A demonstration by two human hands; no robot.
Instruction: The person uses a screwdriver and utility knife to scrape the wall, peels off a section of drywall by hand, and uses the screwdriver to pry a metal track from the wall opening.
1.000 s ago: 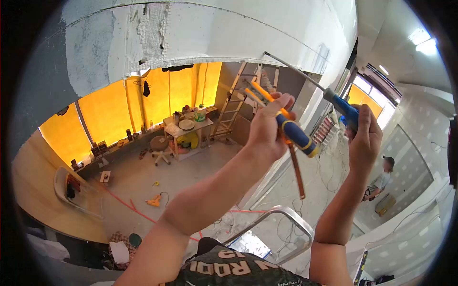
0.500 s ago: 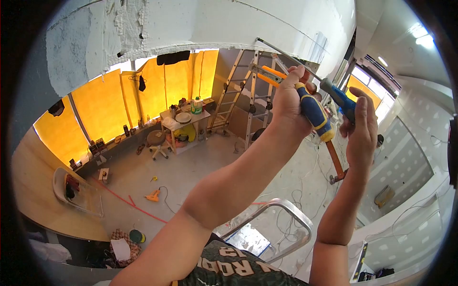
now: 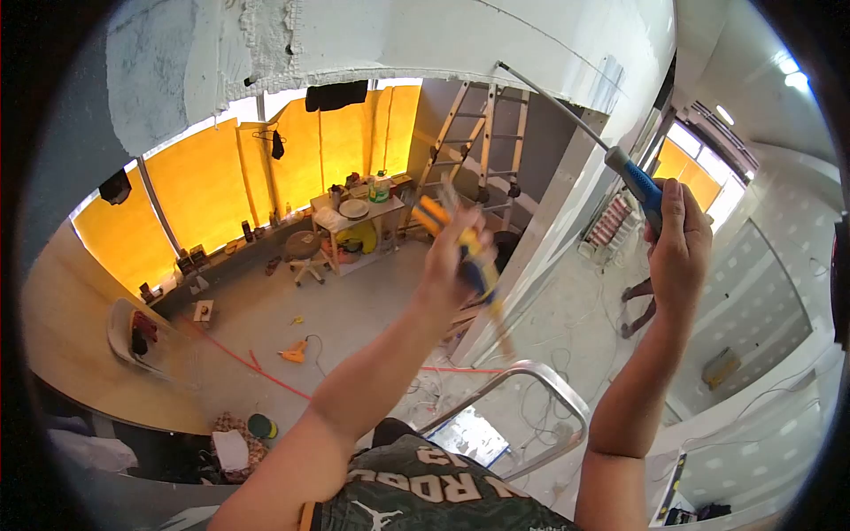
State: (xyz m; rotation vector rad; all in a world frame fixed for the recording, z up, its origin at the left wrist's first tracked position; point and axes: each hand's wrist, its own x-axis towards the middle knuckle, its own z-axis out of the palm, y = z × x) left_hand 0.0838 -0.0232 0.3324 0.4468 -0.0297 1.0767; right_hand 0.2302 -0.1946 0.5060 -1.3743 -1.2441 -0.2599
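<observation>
My right hand [image 3: 680, 217] is closed around the blue and grey handle of a long-shafted screwdriver-like tool [image 3: 567, 115]. The thin metal shaft slants up to the left, its dark tip right at the ragged lower edge of the white overhead panel [image 3: 398, 40]. Lower and to the left, smeared by motion, my left hand [image 3: 450, 265] grips an orange utility knife [image 3: 431, 215] together with a blue-and-yellow-handled tool [image 3: 478, 274]. That second tool points downward, and its far end is blurred.
Below me curves a metal ladder rail [image 3: 567, 394]. A stepladder [image 3: 482, 142] stands beyond, near a cluttered table [image 3: 390, 211] and a stool [image 3: 304, 246]. On the floor lie an orange power tool [image 3: 294, 351], a red strip [image 3: 232, 356] and loose cables [image 3: 549, 394].
My left hand has dropped down and left, away from my right hand, carrying the knife and the blue-and-yellow-handled tool. My right hand still holds its tool at the panel edge. The view has shifted slightly.
</observation>
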